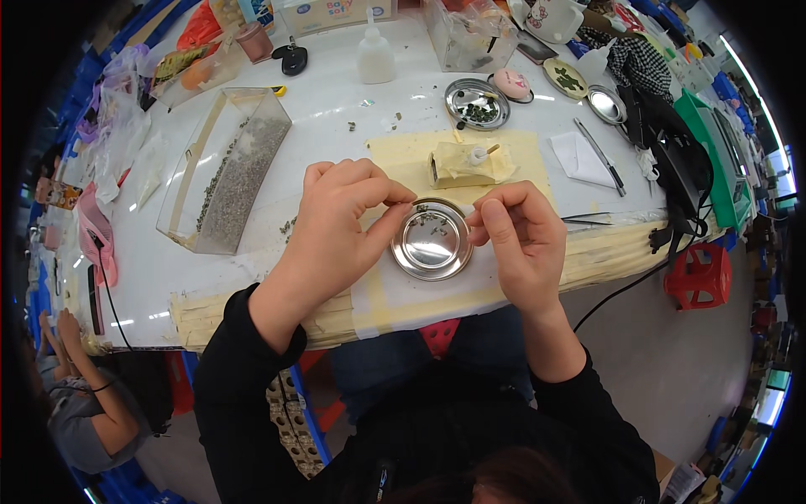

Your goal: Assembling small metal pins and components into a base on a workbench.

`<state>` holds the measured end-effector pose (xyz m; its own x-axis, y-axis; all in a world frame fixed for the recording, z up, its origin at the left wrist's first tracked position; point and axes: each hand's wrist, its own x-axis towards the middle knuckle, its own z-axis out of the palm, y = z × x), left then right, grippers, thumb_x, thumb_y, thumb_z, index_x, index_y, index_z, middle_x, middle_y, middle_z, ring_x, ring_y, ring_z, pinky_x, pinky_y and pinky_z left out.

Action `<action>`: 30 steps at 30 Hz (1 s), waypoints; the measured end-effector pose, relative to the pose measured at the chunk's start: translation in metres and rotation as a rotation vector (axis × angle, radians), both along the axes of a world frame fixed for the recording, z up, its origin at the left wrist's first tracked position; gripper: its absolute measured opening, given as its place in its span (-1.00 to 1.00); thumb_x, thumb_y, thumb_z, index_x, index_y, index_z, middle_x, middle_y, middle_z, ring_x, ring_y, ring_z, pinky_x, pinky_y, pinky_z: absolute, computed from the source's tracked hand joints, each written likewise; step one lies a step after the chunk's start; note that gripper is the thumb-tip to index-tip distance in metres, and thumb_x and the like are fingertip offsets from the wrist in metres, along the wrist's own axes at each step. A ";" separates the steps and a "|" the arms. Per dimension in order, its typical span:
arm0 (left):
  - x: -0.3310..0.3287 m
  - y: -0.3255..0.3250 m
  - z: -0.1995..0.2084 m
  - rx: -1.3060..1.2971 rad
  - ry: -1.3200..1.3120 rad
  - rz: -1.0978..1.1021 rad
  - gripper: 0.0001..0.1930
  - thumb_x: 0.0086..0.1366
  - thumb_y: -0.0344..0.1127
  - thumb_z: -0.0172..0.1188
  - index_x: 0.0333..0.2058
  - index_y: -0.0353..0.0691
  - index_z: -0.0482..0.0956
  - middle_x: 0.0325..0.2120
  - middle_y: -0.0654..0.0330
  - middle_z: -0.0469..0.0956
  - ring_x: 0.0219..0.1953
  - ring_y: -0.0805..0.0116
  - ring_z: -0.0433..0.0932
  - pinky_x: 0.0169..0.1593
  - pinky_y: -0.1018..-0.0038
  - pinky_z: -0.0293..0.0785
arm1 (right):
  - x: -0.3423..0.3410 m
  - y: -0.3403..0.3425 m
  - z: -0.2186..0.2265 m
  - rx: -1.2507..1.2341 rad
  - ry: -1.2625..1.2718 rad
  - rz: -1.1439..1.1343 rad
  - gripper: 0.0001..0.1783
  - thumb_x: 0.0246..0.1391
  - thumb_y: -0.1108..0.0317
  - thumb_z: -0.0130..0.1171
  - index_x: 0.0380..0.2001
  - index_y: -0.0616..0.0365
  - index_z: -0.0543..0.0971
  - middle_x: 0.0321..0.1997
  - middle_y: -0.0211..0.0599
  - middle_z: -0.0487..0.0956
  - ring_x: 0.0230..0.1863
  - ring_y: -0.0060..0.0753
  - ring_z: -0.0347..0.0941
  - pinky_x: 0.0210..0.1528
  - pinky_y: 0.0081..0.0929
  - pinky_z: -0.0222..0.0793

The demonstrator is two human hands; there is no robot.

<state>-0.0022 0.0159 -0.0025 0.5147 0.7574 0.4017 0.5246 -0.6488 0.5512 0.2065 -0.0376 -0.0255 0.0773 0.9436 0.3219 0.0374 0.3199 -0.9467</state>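
Note:
In front of me a round shiny metal dish [431, 252] rests on the work surface, with several small dark green bits [431, 223] toward its far side. My left hand [346, 217] is at the dish's upper left rim, thumb and forefinger pinched together. At the right rim is my right hand [527, 244], its thumb and fingertips also closed in a pinch. Whatever is between either pair of fingertips is too small to make out. Just beyond the dish, a tape-covered block [462, 166] carries a small white nozzle-like tip [478, 156].
A clear bin of grey-green bits [239, 181] stands left. Behind are a white squeeze bottle [375, 59] and another metal dish [477, 105]. Tweezers [588, 219] and a pen [600, 155] lie right. A red stool [698, 277] stands on the floor; another person's arm [88, 370] shows left.

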 end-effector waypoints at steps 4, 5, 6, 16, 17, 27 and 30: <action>-0.006 0.009 0.002 0.009 -0.039 0.038 -0.89 0.08 -0.47 0.29 -0.36 -0.24 0.66 -0.52 0.24 0.54 -0.39 0.37 0.47 -0.23 0.45 0.28 | -0.002 0.001 0.003 0.003 0.012 -0.028 -0.88 0.23 0.46 0.11 -0.33 0.33 0.50 -0.43 -0.36 0.55 -0.42 -0.66 0.52 -0.40 -0.69 0.47; -0.008 0.011 0.003 0.001 -0.054 0.050 -0.89 0.09 -0.47 0.29 -0.35 -0.26 0.66 -0.51 0.23 0.55 -0.39 0.37 0.47 -0.25 0.46 0.31 | -0.002 0.001 0.003 0.002 0.018 -0.027 -0.87 0.23 0.45 0.11 -0.34 0.33 0.50 -0.43 -0.37 0.55 -0.41 -0.66 0.52 -0.40 -0.69 0.48; -0.010 0.012 0.004 -0.007 -0.110 0.072 -0.90 0.09 -0.46 0.29 -0.37 -0.26 0.66 -0.51 0.23 0.56 -0.40 0.38 0.47 -0.26 0.46 0.32 | -0.002 0.001 0.003 0.002 0.025 -0.026 -0.87 0.23 0.45 0.11 -0.34 0.33 0.50 -0.42 -0.37 0.54 -0.41 -0.66 0.52 -0.40 -0.68 0.48; -0.069 0.000 0.006 -0.198 -0.083 0.275 -0.84 0.13 -0.44 0.30 -0.29 -0.32 0.63 -0.39 0.22 0.59 -0.36 0.48 0.42 -0.24 0.55 0.37 | 0.001 0.004 -0.006 0.121 -0.163 0.032 -0.90 0.17 0.48 0.16 -0.38 0.30 0.52 -0.52 -0.36 0.58 -0.49 -0.65 0.49 -0.43 -0.69 0.37; -0.073 -0.009 0.005 -0.201 -0.078 0.291 -0.82 0.12 -0.45 0.30 -0.27 -0.33 0.62 -0.38 0.22 0.57 -0.35 0.48 0.42 -0.24 0.55 0.38 | 0.002 0.004 -0.005 0.131 -0.169 0.044 -0.91 0.16 0.48 0.16 -0.38 0.30 0.53 -0.52 -0.36 0.58 -0.50 -0.65 0.49 -0.42 -0.69 0.37; -0.093 -0.047 -0.015 -0.180 -0.048 0.452 -0.72 0.11 -0.53 0.27 -0.16 -0.33 0.59 -0.32 0.19 0.49 -0.39 0.44 0.44 -0.32 0.52 0.41 | -0.002 0.000 -0.004 0.212 -0.251 0.113 -0.93 0.13 0.49 0.19 -0.40 0.28 0.55 -0.52 -0.35 0.58 -0.50 -0.60 0.50 -0.40 -0.66 0.40; -0.093 -0.035 -0.016 -0.096 0.044 0.436 -0.74 0.13 -0.53 0.25 -0.16 -0.32 0.59 -0.38 0.16 0.49 -0.44 0.38 0.45 -0.34 0.49 0.40 | 0.000 -0.002 -0.003 0.238 -0.300 0.148 -0.93 0.12 0.50 0.21 -0.40 0.28 0.55 -0.52 -0.33 0.58 -0.51 -0.58 0.50 -0.41 -0.65 0.41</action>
